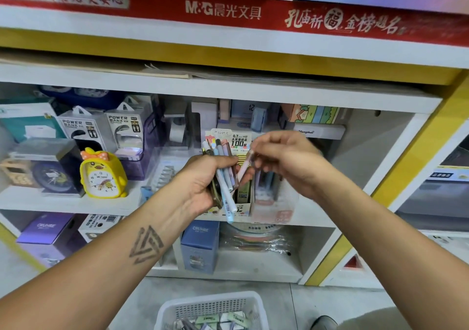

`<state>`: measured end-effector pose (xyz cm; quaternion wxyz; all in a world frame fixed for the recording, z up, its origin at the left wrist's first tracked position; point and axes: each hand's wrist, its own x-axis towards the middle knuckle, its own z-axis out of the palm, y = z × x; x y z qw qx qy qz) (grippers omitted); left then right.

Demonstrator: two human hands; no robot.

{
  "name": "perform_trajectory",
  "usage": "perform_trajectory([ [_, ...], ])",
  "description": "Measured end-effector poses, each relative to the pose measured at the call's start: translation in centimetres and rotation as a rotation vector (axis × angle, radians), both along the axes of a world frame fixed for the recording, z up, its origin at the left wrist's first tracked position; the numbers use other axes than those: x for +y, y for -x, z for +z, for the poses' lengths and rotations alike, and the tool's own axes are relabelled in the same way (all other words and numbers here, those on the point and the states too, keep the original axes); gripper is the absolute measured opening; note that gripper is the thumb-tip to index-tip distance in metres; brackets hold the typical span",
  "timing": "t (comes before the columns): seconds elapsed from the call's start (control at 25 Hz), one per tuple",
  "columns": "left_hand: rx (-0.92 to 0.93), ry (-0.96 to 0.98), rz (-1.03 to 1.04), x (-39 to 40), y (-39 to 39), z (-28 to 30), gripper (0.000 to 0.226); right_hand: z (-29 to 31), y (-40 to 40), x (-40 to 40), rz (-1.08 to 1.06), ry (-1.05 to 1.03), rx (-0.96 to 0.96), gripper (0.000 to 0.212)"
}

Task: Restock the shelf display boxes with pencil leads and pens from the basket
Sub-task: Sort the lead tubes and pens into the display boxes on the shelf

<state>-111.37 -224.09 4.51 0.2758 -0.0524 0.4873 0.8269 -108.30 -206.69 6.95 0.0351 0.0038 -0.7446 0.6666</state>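
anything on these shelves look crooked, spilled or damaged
Nothing spilled or damaged shows. The only loose-looking spot is the bundle of pens in the left hand: they splay at uneven angles, one pale blue pen sliding out below the fist. The right hand pinches a single pen.

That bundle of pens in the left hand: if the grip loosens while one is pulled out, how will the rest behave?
The pens look slim, smooth and round, so they would likely slide and roll. The left hand grips them mid-length, ends fanning out, so some may tip free. The right hand pinches one pale pen; it seems stiff and light.
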Motion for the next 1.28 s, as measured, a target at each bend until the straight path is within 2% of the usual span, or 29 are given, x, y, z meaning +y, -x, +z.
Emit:
perform_trajectory([
  [0.08,-0.029,0.037,0.029,0.0,0.4,-0.2,0.012,1.0,0.4,1.7,-0.195,0.039,0.102,0.005],
  [0.12,-0.043,0.054,0.036,-0.1,0.5,-0.3,0.01,1.2,0.7,2.6,-0.287,-0.024,0.165,0.006],
  [0.2,-0.066,0.069,0.029,-0.2,0.7,-0.6,0.012,0.9,1.1,3.8,-0.395,-0.291,0.251,0.006],
  [0.32,-0.064,0.033,-0.026,0.2,0.6,-0.6,0.009,-0.8,1.5,4.2,-0.346,-0.749,0.262,0.012],
  [0.4,-0.066,0.011,-0.044,0.6,0.5,-0.5,0.005,-2.0,1.8,4.1,-0.284,-0.884,0.26,0.013],
  [0.56,-0.034,0.037,-0.066,0.7,0.6,-0.7,0.009,-3.3,2.2,3.8,-0.238,-0.992,0.278,0.014],
  [0.88,-0.041,0.044,-0.121,0.4,0.4,-0.7,0.017,-3.2,2.4,3.5,-0.157,-0.925,0.239,0.011],
  [0.96,-0.028,0.038,-0.141,0.3,0.4,-0.6,0.019,-3.2,2.6,3.6,-0.175,-1.012,0.24,0.006],
  [1.08,-0.011,0.03,-0.157,0.2,0.2,-0.5,0.02,-3.3,2.9,3.5,-0.186,-1.256,0.267,0.018],
  [1.16,0.0,0.031,-0.172,0.2,0.0,-0.4,0.019,-3.1,2.9,3.0,-0.201,-1.191,0.246,0.023],
  [1.2,0.011,0.04,-0.177,0.3,-0.1,-0.3,0.021,-2.7,2.8,2.6,-0.224,-1.042,0.221,0.024],
  [1.28,0.054,0.063,-0.178,0.3,-0.2,-0.2,0.026,-1.8,2.5,1.7,-0.194,-0.597,0.098,0.025],
])
